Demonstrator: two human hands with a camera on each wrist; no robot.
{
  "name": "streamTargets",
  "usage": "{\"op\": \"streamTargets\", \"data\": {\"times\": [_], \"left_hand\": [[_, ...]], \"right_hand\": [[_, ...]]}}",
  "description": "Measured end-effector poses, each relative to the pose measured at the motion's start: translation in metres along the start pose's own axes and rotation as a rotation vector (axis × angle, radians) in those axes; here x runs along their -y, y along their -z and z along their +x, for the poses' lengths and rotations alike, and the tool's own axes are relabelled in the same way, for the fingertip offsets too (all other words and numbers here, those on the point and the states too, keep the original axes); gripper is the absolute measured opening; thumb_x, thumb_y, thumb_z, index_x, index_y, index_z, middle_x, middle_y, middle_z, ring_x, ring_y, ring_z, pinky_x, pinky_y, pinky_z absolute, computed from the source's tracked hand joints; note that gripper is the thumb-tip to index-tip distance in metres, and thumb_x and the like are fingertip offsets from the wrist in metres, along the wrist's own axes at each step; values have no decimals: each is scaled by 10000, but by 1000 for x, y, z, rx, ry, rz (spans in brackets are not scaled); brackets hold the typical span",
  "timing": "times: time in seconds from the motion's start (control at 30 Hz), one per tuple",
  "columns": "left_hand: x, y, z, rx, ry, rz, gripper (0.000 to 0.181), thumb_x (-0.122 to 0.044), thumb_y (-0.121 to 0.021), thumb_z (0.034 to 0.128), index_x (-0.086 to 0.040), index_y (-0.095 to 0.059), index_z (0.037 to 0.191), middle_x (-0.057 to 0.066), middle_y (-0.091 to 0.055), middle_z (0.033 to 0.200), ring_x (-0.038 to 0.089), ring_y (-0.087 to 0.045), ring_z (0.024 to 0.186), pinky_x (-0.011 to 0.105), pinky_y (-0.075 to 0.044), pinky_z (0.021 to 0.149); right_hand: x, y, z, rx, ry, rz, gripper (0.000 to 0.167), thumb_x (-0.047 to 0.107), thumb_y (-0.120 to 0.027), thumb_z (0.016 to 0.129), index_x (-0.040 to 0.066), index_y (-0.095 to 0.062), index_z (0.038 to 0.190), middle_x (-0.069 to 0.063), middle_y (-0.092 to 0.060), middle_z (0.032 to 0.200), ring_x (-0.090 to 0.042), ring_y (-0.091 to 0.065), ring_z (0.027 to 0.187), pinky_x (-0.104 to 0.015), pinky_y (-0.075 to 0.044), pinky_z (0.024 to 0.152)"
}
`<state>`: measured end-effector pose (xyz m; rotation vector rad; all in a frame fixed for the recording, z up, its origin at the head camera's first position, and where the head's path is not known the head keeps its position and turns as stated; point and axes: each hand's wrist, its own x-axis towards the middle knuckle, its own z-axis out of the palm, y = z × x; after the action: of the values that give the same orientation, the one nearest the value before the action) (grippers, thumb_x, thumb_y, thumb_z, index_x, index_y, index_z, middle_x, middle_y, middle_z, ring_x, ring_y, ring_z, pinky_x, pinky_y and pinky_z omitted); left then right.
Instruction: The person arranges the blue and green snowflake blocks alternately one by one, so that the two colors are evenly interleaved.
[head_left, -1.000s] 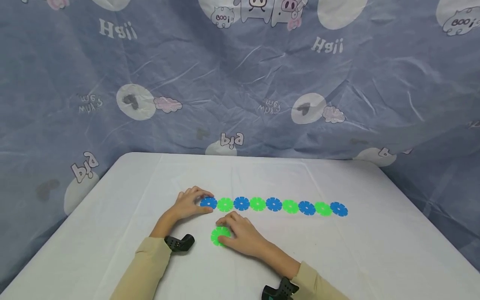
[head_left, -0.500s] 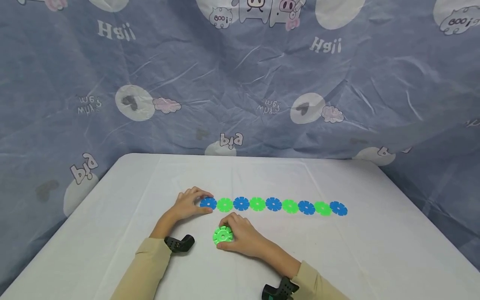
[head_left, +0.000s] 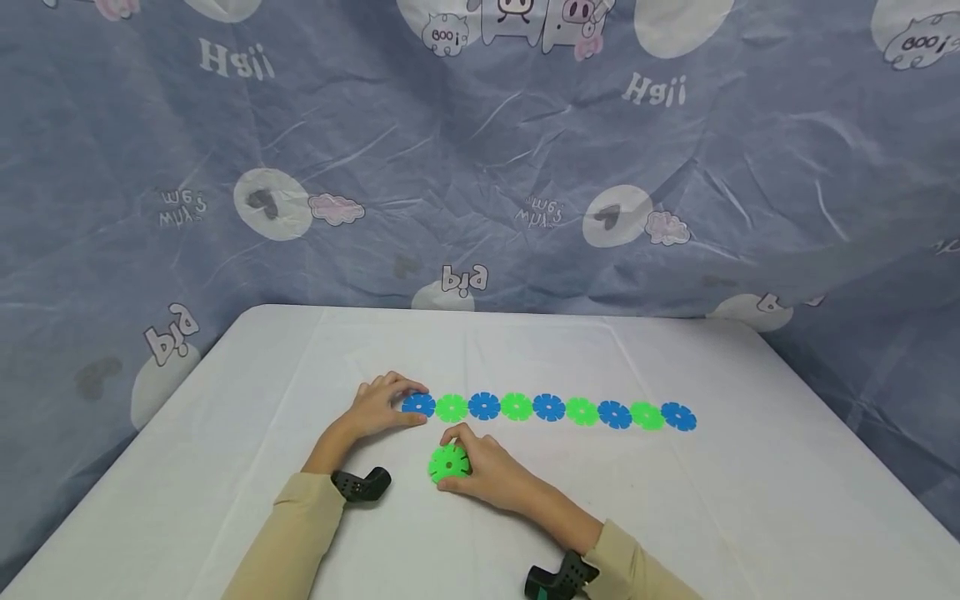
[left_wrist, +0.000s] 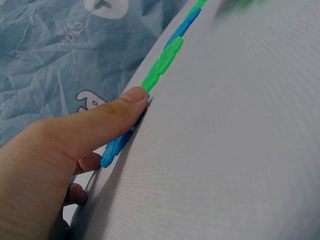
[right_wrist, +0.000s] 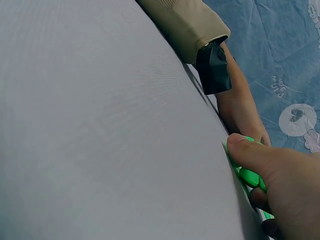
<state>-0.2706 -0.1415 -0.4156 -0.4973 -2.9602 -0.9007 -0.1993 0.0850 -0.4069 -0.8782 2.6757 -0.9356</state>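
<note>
Notched plastic discs, shaped like flowers and alternating blue and green, form a straight row across the white table. At the row's left end, my left hand [head_left: 378,408] pinches the blue flower disc [head_left: 418,405] between thumb and fingers. In the left wrist view the thumb covers part of that blue disc [left_wrist: 115,149], beside a green disc [left_wrist: 162,65]. Below the row, my right hand [head_left: 491,471] holds a separate green flower disc [head_left: 447,463] by its edges. The right wrist view shows this green disc [right_wrist: 248,176] partly hidden behind thumb and fingers.
The row runs right to a blue disc [head_left: 678,417] at its far end. A white cloth covers the table [head_left: 675,517]. Behind hangs a blue-grey printed curtain [head_left: 480,167]. Black cameras [head_left: 362,485] are worn on both wrists.
The right hand has taken hold of the green disc by its edges and tilted it, moving it slightly up and right toward the row. The left hand and row stay put.
</note>
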Motion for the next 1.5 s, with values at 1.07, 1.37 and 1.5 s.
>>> {"op": "streamTargets", "data": {"times": [1.07, 1.37, 1.5], "left_hand": [[4, -2, 3, 10, 1, -21, 526, -539, -689, 700, -295, -596, 1157, -5, -511, 1134, 173, -433, 1049, 337, -234, 771], [5, -2, 1, 1, -4, -11, 528, -551, -687, 695, -300, -599, 1152, -11, -515, 1143, 173, -432, 1057, 334, -237, 771], [5, -1, 1, -2, -16, -20, 524, -540, -688, 702, -292, -598, 1155, -10, -515, 1119, 171, -438, 1040, 338, -236, 772]], "right_hand": [[-94, 137, -64, -313, -100, 261, 410, 245, -534, 918, 115, -430, 1293, -148, -485, 1099, -200, -553, 745, -319, -470, 645], [-168, 158, -116, -507, -291, 156, 492, 306, -479, 941, 40, -346, 1334, -264, -370, 1309, 55, -524, 755, -205, -445, 631], [-189, 164, -129, -605, -343, 96, 500, 302, -463, 947, 48, -318, 1353, -269, -399, 1237, 46, -501, 694, -210, -407, 583]]}}
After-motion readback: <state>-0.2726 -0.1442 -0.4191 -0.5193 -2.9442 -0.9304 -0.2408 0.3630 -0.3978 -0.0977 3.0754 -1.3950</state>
